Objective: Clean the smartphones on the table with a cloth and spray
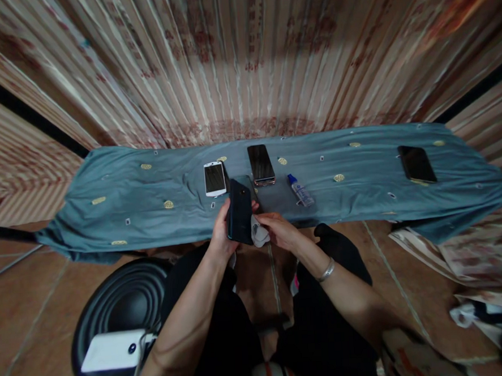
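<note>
My left hand [220,237] grips a dark phone [239,211], held upright on its edge just in front of the table. Pressed against the phone's lower right side is a small white cloth [259,237], pinched in my right hand [279,230]; a metal bracelet circles that wrist. On the blue-green tablecloth [107,202] just beyond lie a white phone [214,178], a black phone [261,164] and a small blue-capped bottle [301,190] on its side.
Another black phone [417,163] lies far right on the cloth. A striped curtain hangs behind the table. A black round stool with a white device [114,350] on it stands at my lower left on the tiled floor. Fabric and bags are piled at lower right.
</note>
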A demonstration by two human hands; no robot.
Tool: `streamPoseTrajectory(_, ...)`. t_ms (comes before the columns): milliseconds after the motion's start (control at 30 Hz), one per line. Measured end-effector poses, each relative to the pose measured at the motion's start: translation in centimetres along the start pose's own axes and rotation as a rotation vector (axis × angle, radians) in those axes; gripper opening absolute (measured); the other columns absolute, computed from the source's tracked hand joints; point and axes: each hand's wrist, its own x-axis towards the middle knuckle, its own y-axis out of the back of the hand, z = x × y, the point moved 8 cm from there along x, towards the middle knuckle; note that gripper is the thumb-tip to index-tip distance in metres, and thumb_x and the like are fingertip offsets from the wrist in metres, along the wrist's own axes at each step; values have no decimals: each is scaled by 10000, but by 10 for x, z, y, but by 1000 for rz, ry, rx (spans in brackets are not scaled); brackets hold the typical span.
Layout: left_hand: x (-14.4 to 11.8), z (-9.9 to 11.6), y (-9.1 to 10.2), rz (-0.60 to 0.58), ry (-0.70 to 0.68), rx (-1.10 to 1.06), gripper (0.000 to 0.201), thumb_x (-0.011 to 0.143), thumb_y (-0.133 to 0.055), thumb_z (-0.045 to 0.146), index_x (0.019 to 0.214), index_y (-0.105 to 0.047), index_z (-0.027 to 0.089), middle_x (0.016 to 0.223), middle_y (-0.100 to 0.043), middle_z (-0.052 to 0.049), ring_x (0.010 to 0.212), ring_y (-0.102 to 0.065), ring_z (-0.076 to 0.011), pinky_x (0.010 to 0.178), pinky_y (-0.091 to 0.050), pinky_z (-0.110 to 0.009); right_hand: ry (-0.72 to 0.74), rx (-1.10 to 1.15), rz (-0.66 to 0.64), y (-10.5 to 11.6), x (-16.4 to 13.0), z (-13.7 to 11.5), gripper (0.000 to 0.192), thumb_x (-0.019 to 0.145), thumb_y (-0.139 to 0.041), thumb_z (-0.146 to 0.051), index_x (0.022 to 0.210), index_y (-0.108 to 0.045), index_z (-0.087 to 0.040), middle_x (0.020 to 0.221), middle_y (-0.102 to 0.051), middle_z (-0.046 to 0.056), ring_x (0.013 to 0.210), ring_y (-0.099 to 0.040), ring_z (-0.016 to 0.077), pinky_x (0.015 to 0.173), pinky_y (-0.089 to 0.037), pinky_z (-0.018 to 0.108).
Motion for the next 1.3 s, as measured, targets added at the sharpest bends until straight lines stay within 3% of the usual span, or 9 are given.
streamPoseTrajectory(300,10,21,18,72,-132,63,340,899,-533,413,1018,-685,133,908,-741,-103,1036,-682,-275,934,-521,-436,-60,-149,-124,-14,-11,16,422,649,-783,-523,714,-694,-116,628,-674,32,510,-556,105,490,-386,223)
streamPoseTrajectory(400,12,25,24,108,-148,52,327,885,-558,433,985,-676,145,871,-727,-83,993,-692,-268,907,-532,-458,6,-308,-158,-12,-19,10,473,654,-759,-583,725,-695,-119,625,-655,15,524,-528,96,496,-366,215)
streamPoseTrajectory(533,13,28,29,148,-190,4,286,892,-560,407,895,-664,140,787,-705,-56,902,-705,-229,906,-535,-445,214,-630,-214,-10,-30,-12,399,775,-679,-531,779,-719,-134,624,-629,-7,543,-513,97,514,-364,214)
streamPoseTrajectory(700,14,21,23,114,-129,-37,374,906,-520,464,901,-671,121,779,-712,-81,856,-708,-236,878,-547,-446,687,-907,0,-7,-44,-49,253,911,-542,-352,1000,-724,-200,981,-715,54,927,-657,193,835,-505,317)
streamPoseTrajectory(867,13,19,18,105,-116,-48,381,930,-477,448,859,-668,127,731,-710,-74,849,-714,-236,869,-550,-433,950,-1182,9,-29,-57,-43,284,956,-470,-232,1140,-686,-213,1157,-679,90,1072,-638,198,944,-517,356)
streamPoseTrajectory(1033,15,17,21,130,-139,-22,343,929,-488,423,829,-665,147,681,-699,-40,753,-709,-192,847,-551,-370,1194,-1268,62,-52,-78,-44,318,965,-462,-177,1226,-643,-190,1157,-671,116,1064,-623,206,931,-543,369)
streamPoseTrajectory(1300,17,5,26,123,-123,67,325,838,-613,472,868,-655,151,710,-699,-31,689,-682,-162,725,-543,-284,1386,-1332,57,-70,-95,-41,463,946,-464,-94,1399,-490,-186,1253,-625,148,1154,-593,241,970,-541,421)
